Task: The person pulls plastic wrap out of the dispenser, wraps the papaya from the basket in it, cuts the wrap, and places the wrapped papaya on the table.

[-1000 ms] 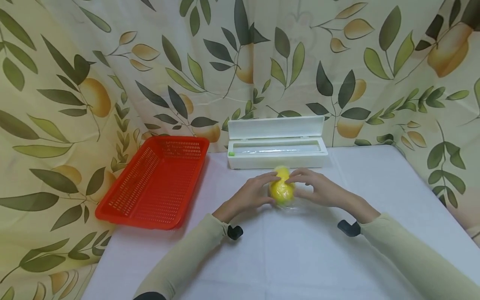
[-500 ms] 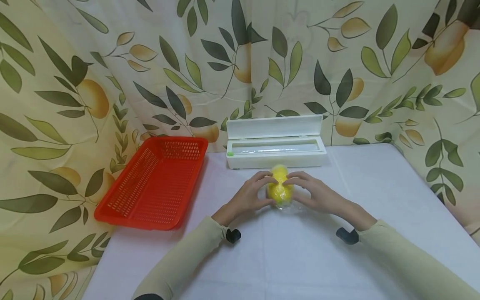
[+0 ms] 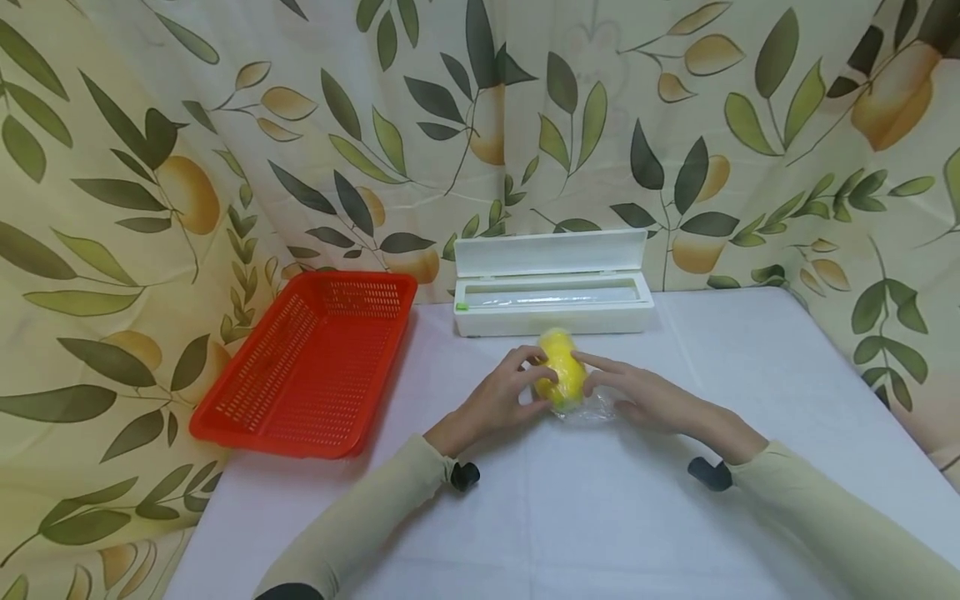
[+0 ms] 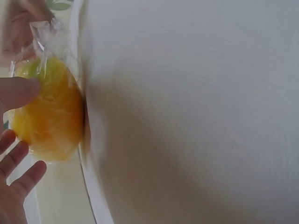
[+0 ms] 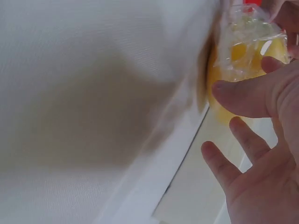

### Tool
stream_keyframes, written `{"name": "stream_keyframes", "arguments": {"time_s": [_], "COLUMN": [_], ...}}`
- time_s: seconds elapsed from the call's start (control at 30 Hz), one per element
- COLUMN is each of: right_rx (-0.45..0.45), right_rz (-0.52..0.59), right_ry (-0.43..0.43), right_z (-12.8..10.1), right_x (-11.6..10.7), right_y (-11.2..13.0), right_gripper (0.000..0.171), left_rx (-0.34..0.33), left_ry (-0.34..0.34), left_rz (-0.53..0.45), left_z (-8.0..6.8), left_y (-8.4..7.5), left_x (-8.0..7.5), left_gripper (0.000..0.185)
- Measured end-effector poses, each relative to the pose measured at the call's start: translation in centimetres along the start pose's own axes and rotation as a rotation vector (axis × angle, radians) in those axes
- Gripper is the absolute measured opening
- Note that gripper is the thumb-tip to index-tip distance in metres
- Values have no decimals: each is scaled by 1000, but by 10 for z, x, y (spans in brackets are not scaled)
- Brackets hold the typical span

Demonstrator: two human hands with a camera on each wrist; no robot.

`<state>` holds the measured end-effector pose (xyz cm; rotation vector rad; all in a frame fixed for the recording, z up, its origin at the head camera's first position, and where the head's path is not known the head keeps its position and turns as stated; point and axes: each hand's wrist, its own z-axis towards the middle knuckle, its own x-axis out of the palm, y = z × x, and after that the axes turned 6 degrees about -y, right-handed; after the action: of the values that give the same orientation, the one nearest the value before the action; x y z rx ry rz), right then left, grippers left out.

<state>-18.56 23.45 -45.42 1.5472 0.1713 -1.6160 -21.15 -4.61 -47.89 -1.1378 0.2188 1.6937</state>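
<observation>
A yellow fruit (image 3: 564, 375), pear-shaped from above and wrapped in clear plastic film (image 3: 592, 407), stands on the white-covered table. My left hand (image 3: 504, 393) holds its left side, fingertips on the upper part. In the left wrist view the thumb (image 4: 21, 91) lies against the fruit (image 4: 56, 116). My right hand (image 3: 654, 396) is at the right side, its extended index fingertip touching the fruit. Loose film lies between fruit and right thumb. In the right wrist view the thumb (image 5: 247, 95) is in front of the fruit (image 5: 224, 105), other fingers spread. The fruit's exact kind is unclear.
Behind the fruit is a white box (image 3: 555, 320) with its lid raised and a roll of clear film inside. A red perforated basket (image 3: 367, 400) stands at the left. A leaf-patterned curtain (image 3: 570, 125) hangs behind the white-covered table (image 3: 600, 525).
My right hand has moved slightly right, its thumb away from the fruit, and more loose film shows there. The fruit leans a little left at the top. My left hand stays at its side.
</observation>
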Motion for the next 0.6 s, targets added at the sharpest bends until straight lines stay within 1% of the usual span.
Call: {"name": "stream_keyframes", "arguments": {"time_s": [0.1, 0.23, 0.33, 0.43, 0.53, 0.6], "right_rx": [-13, -33, -41, -35, -27, -17], "right_rz": [-34, -57, -23, 48, 105, 119], "right_ry": [15, 1, -40, -81, -102, -111], "right_z": [-2, -1, 1, 4, 6, 9], "right_x": [0, 2, 3, 2, 1, 1], "right_y": [-1, -2, -2, 0, 2, 4], "right_gripper": [62, 60, 50, 37, 24, 18], "left_rx": [-19, -21, -9, -1, 2, 3], "left_ry": [11, 11, 0, -9, -12, -12], "left_rz": [-28, -53, -36, -9, 6, 9], "left_z": [1, 2, 3, 4, 5, 5], "left_y": [1, 2, 2, 1, -1, -2], "left_x": [-2, -4, -3, -2, -1, -1], "left_gripper": [34, 35, 34, 34, 33, 32]}}
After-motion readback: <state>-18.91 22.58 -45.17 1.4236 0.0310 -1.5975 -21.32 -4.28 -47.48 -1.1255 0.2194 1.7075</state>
